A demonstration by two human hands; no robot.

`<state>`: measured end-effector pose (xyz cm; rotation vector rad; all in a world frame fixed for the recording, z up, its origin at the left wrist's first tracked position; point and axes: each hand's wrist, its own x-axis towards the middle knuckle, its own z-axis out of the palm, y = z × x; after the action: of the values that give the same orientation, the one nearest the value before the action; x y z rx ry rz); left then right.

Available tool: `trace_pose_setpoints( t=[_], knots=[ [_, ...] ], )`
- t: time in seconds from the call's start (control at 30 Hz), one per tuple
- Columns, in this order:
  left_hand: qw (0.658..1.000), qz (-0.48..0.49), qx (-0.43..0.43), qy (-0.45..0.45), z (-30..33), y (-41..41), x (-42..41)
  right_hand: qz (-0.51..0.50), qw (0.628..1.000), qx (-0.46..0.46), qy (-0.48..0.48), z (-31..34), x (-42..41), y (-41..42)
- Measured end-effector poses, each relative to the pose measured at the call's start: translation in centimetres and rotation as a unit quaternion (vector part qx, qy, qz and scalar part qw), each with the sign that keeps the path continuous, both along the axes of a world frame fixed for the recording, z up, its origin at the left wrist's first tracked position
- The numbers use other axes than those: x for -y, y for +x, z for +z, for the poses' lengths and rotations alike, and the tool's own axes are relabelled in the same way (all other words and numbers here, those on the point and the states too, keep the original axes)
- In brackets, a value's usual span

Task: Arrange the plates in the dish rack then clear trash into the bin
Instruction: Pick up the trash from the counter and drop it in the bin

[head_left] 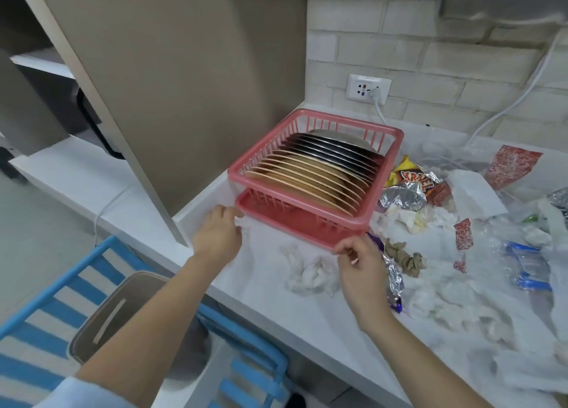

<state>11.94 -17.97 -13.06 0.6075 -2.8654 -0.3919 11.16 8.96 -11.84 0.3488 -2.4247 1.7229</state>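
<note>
A pink dish rack (390,158) on a pink drip tray (295,220) stands on the white counter, filled with several plates (310,177) on edge, tan ones in front and dark ones behind. My left hand (218,235) touches the tray's left front corner, its fingers loosely curled. My right hand (362,269) is at the tray's right front corner, with fingertips pinched on its edge. A grey bin (120,312) with a slotted lid stands on the floor below the counter, left of my arms. Crumpled white tissues (310,272) lie just in front of the rack.
Trash covers the counter to the right: foil wrappers (402,195), a brown crumpled paper (402,257), red patterned wrappers (510,164), clear plastic and a blue-rimmed container (528,266). A blue chair (258,374) stands below. A tall cabinet panel (184,84) rises left of the rack. A wall socket (367,88) has a cable plugged in.
</note>
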Motion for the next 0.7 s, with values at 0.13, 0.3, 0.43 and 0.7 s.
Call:
trace_pose_setpoints(
  t=[0.13, 0.3, 0.43, 0.7],
  knots=[
    [0.998, 0.0, 0.057, 0.004, -2.2, 1.8, -1.2, 0.096, 0.977, -0.035, 0.185, -2.2, -0.4, 0.9],
    [0.999, 0.002, 0.021, 0.041, -2.9, 3.1, -2.9, 0.167, 0.933, -0.076, 0.31, -3.4, -0.2, 1.1],
    [0.995, 0.001, -0.02, 0.102, -3.0, 4.1, -4.7, 0.156, 0.941, -0.067, 0.291, -4.2, 0.4, 1.9],
    [0.938, -0.077, -0.001, 0.337, -1.9, 6.1, -9.7, 0.093, 0.983, -0.026, 0.156, -3.5, 0.0, 2.4]
  ],
)
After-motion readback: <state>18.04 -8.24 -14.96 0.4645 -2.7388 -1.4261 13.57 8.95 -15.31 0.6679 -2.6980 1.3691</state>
